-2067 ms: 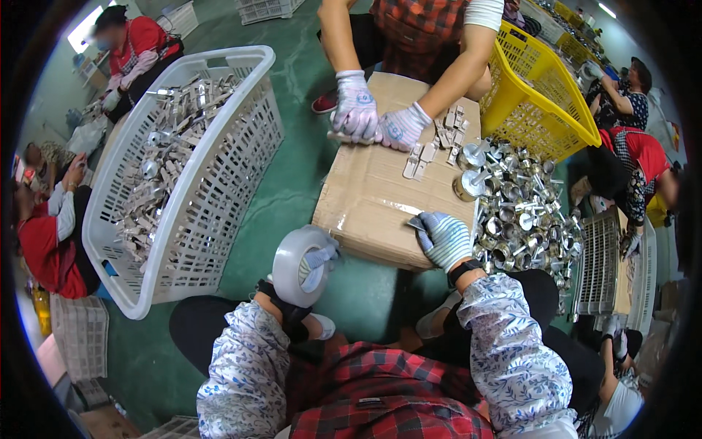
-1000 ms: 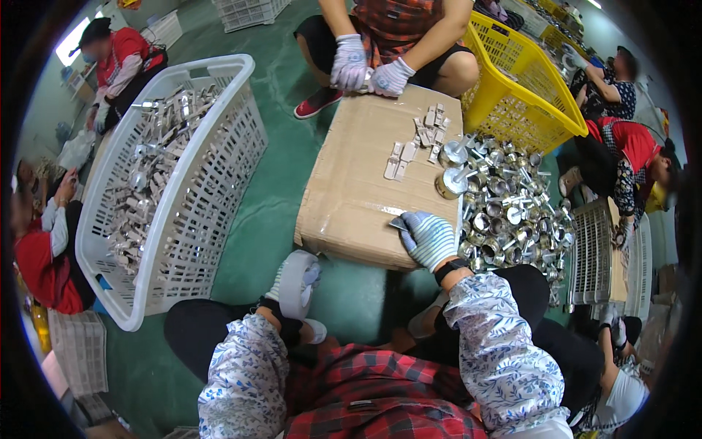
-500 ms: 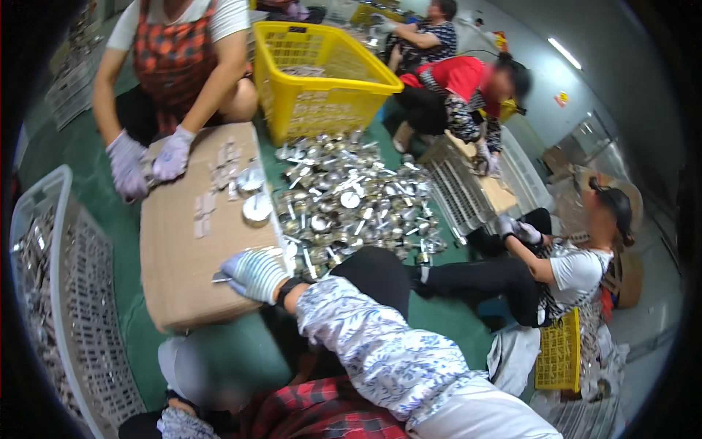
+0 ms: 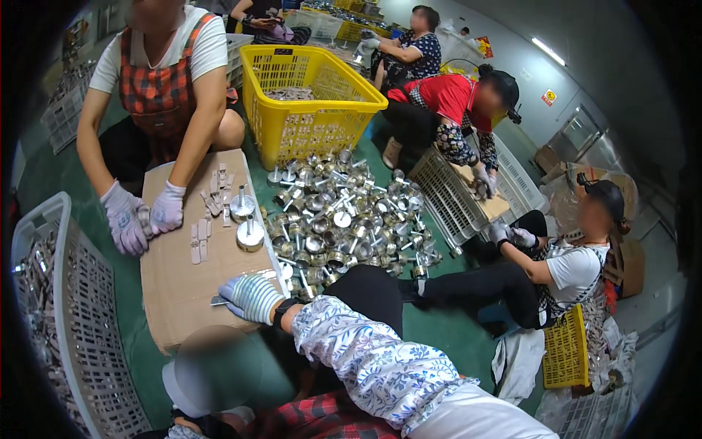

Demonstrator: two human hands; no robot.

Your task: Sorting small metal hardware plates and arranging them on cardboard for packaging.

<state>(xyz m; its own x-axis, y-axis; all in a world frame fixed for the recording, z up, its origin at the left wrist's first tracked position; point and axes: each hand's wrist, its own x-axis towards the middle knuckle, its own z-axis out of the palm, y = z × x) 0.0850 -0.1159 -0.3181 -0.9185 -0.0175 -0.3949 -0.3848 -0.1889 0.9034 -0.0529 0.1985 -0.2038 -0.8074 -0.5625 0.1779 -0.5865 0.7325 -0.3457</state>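
Observation:
My right hand point(image 4: 252, 298), in a striped knit glove, rests over the near right corner of a cardboard-topped surface point(image 4: 172, 293). Its fingers are closed on a small flat metal piece point(image 4: 219, 301), whose end sticks out to the left. Low at the left is my left hand point(image 4: 178, 385), in a pale glove; blur hides its fingers and anything in them. On the cardboard lie several small flat metal pieces point(image 4: 199, 241) and two round metal cups with upright stems point(image 4: 250, 235). Opposite me, a person's gloved hands point(image 4: 150, 216) meet at the cardboard's left edge.
A heap of stemmed metal cups point(image 4: 344, 219) covers the floor to the right of the cardboard. Behind it stands a yellow basket point(image 4: 314, 110). At the left is a white crate point(image 4: 91, 314) of metal parts. Other people sit working at the right, near grey crates point(image 4: 442, 194).
The view has tilted upward, so the scene sits lower in the picture. My right hand still holds the flat metal piece near the same corner; the opposite person's hands remain together.

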